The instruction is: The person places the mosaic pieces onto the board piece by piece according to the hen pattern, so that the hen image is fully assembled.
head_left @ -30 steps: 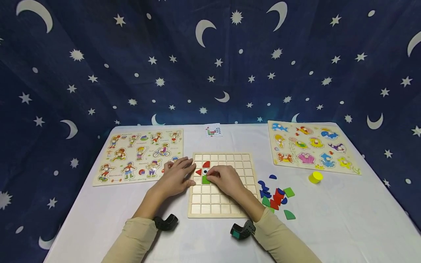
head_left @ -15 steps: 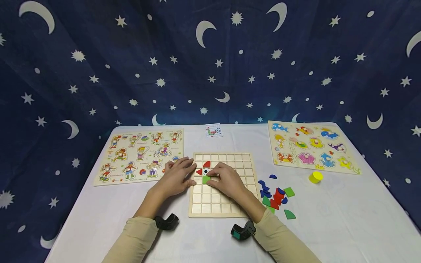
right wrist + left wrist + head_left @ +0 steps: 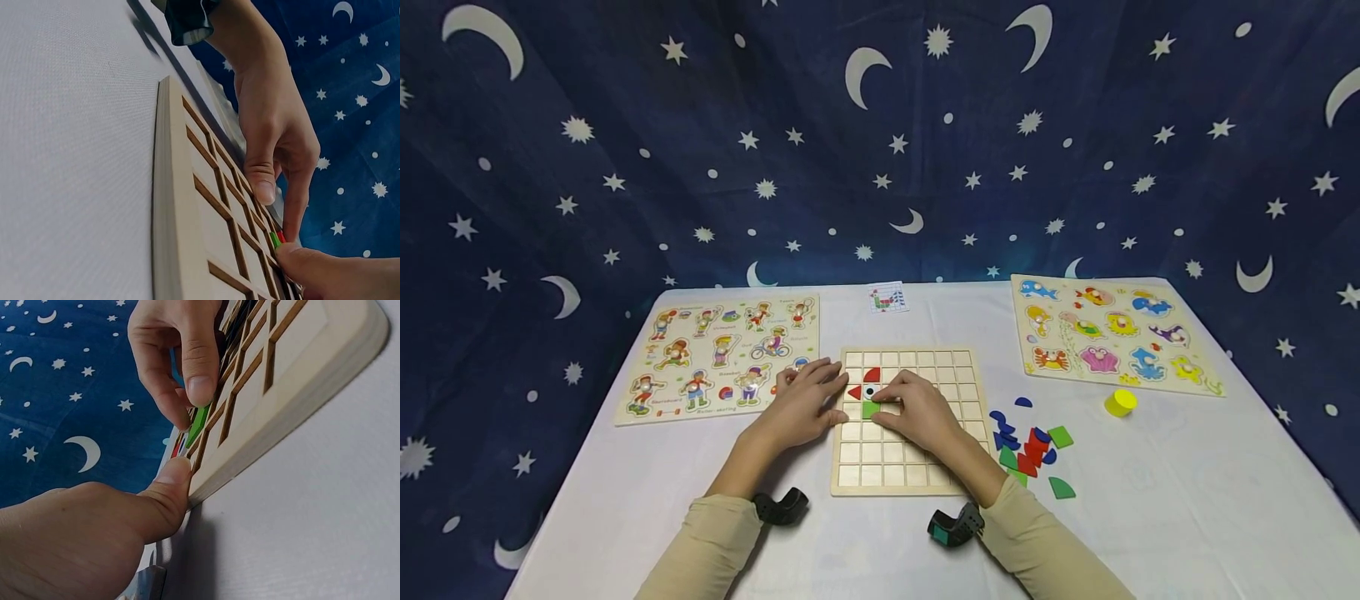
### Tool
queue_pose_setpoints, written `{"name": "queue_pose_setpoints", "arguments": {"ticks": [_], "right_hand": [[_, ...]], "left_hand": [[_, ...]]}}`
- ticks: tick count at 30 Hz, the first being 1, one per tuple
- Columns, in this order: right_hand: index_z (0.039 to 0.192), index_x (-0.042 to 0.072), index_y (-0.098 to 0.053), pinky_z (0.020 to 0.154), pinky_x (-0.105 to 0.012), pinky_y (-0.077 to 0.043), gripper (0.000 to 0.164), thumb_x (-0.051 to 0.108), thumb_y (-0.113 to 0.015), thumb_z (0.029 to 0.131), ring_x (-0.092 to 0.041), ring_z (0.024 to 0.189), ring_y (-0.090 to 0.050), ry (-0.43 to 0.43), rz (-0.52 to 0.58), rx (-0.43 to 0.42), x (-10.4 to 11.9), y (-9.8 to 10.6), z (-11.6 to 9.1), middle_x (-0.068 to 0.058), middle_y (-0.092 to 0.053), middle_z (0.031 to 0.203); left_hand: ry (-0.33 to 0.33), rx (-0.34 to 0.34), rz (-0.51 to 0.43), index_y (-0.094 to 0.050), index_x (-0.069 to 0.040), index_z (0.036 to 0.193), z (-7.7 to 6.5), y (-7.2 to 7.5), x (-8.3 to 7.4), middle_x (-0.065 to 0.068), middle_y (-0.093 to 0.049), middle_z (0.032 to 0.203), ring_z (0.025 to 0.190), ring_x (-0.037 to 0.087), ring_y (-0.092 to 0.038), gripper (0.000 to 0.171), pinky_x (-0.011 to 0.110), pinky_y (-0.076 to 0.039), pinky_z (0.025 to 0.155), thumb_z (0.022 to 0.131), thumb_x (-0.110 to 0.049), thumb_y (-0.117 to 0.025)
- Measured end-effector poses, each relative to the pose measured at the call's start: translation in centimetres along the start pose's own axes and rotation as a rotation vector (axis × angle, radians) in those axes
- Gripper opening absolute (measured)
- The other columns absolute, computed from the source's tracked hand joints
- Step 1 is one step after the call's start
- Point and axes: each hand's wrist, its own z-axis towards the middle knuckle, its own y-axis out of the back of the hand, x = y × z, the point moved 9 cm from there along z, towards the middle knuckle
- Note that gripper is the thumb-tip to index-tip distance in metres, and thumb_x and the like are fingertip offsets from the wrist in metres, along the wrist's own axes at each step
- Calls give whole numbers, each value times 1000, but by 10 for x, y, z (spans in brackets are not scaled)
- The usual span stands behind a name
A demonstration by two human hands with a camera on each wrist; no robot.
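A square wooden grid board [image 3: 913,454] lies in the middle of the table. My right hand [image 3: 921,412] pinches a green square tile [image 3: 870,411] by its edges with thumb and index finger, at a cell near the board's left side. Beyond this tile are a white tile with a dark dot [image 3: 869,391], a red triangle [image 3: 855,392] and a red quarter-circle [image 3: 872,374]. My left hand [image 3: 801,404] rests its thumb and fingertips on the board's left edge. In the left wrist view the green tile [image 3: 198,425] looks slightly tilted beneath the right thumb.
Loose red tiles [image 3: 1034,450], blue half-circles [image 3: 1023,402] and green pieces [image 3: 1062,487] lie right of the board. Knobbed picture puzzles stand at left [image 3: 715,346] and right [image 3: 1112,337]. A yellow cylinder [image 3: 1121,403] and a pattern card [image 3: 888,297] lie on the table.
My right thumb and index finger have spread apart slightly over the green square tile, and more of the white dotted tile shows. My left hand stays where it was.
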Motion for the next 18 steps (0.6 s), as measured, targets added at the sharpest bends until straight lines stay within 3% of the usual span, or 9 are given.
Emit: {"name": "queue_pose_setpoints", "arguments": {"ticks": [9, 15, 18], "right_hand": [[96, 19, -76, 64, -23, -40, 26, 34, -80, 75, -5, 69, -46, 2, 73, -4, 0, 13, 0, 4, -59, 88], [103, 18, -74, 63, -24, -43, 28, 34, -75, 80, -9, 73, -51, -25, 164, -32, -3, 59, -6, -1, -65, 96], [107, 19, -72, 65, -25, -44, 28, 33, -73, 83, -11, 79, -53, -6, 177, -6, -11, 85, -17, -1, -66, 102]], "left_hand": [[4, 3, -8, -52, -14, 138, -1, 1, -2, 6, -42, 148, 141, 26, -30, 64, 58, -20, 99, 84, -47, -65], [5, 11, -9, -51, -14, 138, -1, -2, -1, 6, -41, 149, 141, 25, -29, 65, 58, -20, 100, 85, -48, -64], [5, 4, -5, -51, -14, 139, -2, -1, -1, 6, -41, 149, 141, 25, -30, 65, 58, -20, 100, 84, -48, -64]]}}
